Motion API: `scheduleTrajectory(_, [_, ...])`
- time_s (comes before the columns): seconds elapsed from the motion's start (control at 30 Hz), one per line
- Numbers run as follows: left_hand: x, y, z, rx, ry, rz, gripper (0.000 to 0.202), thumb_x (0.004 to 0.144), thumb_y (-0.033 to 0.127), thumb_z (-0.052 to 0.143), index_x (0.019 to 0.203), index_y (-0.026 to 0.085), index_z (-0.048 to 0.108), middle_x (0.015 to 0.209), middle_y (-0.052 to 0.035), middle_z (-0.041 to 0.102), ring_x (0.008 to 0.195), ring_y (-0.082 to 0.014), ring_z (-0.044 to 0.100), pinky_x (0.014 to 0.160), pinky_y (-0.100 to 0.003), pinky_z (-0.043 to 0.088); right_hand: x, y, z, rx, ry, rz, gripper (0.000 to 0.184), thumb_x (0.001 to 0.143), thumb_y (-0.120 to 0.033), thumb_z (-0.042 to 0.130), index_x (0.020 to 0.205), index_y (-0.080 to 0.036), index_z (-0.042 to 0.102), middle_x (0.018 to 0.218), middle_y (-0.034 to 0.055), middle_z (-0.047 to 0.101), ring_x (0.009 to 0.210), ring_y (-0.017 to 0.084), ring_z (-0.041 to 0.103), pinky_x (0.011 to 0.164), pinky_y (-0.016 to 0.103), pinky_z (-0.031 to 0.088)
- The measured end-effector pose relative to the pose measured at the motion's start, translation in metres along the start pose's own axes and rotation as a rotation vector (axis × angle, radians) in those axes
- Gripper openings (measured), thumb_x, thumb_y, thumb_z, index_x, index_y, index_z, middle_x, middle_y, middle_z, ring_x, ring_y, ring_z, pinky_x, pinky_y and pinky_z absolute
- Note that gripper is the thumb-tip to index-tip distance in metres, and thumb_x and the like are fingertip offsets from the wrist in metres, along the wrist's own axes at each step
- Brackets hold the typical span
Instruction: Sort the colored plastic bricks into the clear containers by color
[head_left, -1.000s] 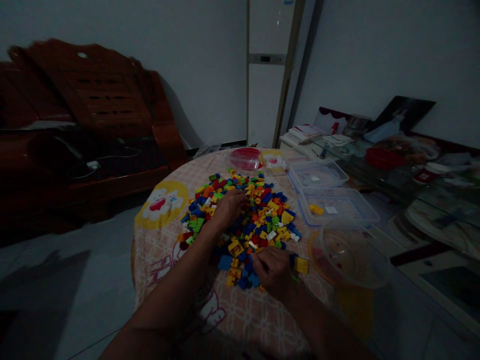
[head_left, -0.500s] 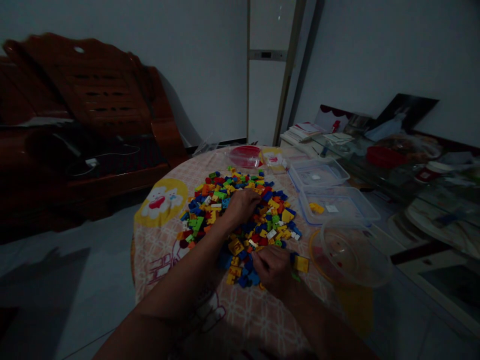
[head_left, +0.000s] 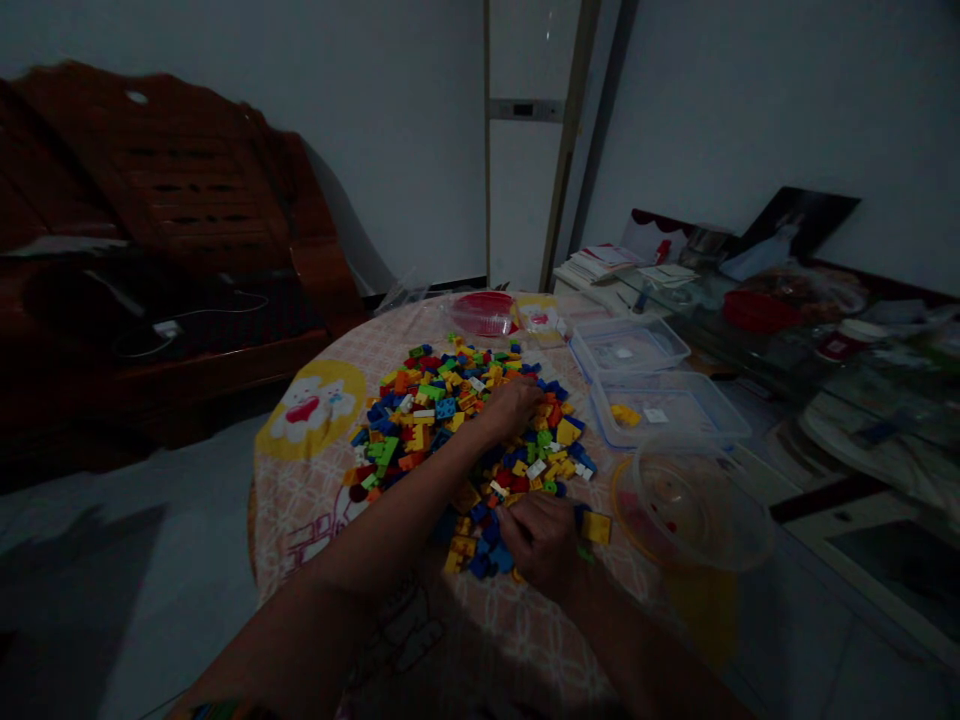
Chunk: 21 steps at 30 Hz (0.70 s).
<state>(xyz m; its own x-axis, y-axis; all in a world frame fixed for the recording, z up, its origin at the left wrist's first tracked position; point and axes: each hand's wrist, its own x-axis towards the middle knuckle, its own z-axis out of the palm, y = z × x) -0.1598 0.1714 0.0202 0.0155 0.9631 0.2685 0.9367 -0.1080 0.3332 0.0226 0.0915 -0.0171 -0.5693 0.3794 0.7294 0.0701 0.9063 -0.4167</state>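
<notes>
A heap of small coloured building bricks [head_left: 420,405] covers the middle of a round table with a patterned cloth [head_left: 315,410]. My left hand [head_left: 511,405] reaches across the heap to its far right part, fingers curled down among the bricks; whether it holds one is hidden. My right hand [head_left: 541,540] rests at the heap's near edge, fingers bent over blue and yellow bricks. A yellow brick [head_left: 598,526] lies just right of that hand.
Two clear plastic boxes [head_left: 679,425] stand at the table's right, the nearer holding a yellow brick. A round clear container [head_left: 694,505] sits near the right edge, a red lid [head_left: 484,312] at the back. A wooden bench [head_left: 150,250] stands left, a cluttered glass table [head_left: 825,340] right.
My left hand has slid rightward across the heap, from its middle to the far right part. My right hand has stayed at the near edge. The view has shifted slightly.
</notes>
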Motion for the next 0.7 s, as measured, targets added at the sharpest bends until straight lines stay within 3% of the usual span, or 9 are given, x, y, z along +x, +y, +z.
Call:
scheduleTrajectory(0.17, [0.002, -0.006, 0.005, -0.020, -0.005, -0.037, 0.011, 0.079, 0.015, 0.060, 0.082, 0.015, 0.071, 0.092, -0.0093, 0.068, 0.087, -0.0209, 0.063, 0.081, -0.031, 0.048, -0.001, 0.001, 0.002, 0.014, 0.017, 0.000, 0.038, 0.097, -0.021, 0.049, 0.058, -0.020, 0.049, 0.052, -0.0013, 0.052, 0.050, 0.011, 0.049, 0.055, 0.028, 0.032])
scheduleTrajectory(0.43, [-0.003, 0.000, -0.015, -0.205, 0.071, -0.131, 0.013, 0.078, 0.020, 0.061, 0.079, 0.014, 0.072, 0.076, -0.0038, 0.069, 0.070, -0.0158, 0.061, 0.068, -0.026, 0.045, -0.001, 0.001, 0.001, 0.001, 0.009, 0.002, 0.038, 0.097, -0.022, 0.048, 0.059, -0.020, 0.050, 0.053, -0.0010, 0.053, 0.051, 0.011, 0.050, 0.056, 0.028, 0.034])
scheduleTrajectory(0.57, [0.011, 0.013, -0.015, -0.323, 0.076, -0.116, 0.012, 0.076, 0.023, 0.062, 0.075, 0.014, 0.071, 0.066, -0.0004, 0.067, 0.064, -0.0128, 0.059, 0.063, -0.023, 0.043, 0.000, 0.000, 0.001, -0.022, -0.009, 0.000, 0.037, 0.097, -0.022, 0.049, 0.059, -0.020, 0.051, 0.054, -0.0008, 0.054, 0.051, 0.012, 0.051, 0.056, 0.028, 0.034])
scheduleTrajectory(0.7, [0.038, 0.037, -0.009, -0.434, 0.053, -0.050, 0.009, 0.074, 0.020, 0.064, 0.074, 0.013, 0.070, 0.064, -0.0001, 0.066, 0.061, -0.0116, 0.059, 0.061, -0.021, 0.044, 0.000, 0.000, 0.001, -0.033, -0.012, -0.003, 0.038, 0.096, -0.021, 0.049, 0.058, -0.021, 0.048, 0.052, -0.0016, 0.052, 0.050, 0.011, 0.050, 0.055, 0.027, 0.033])
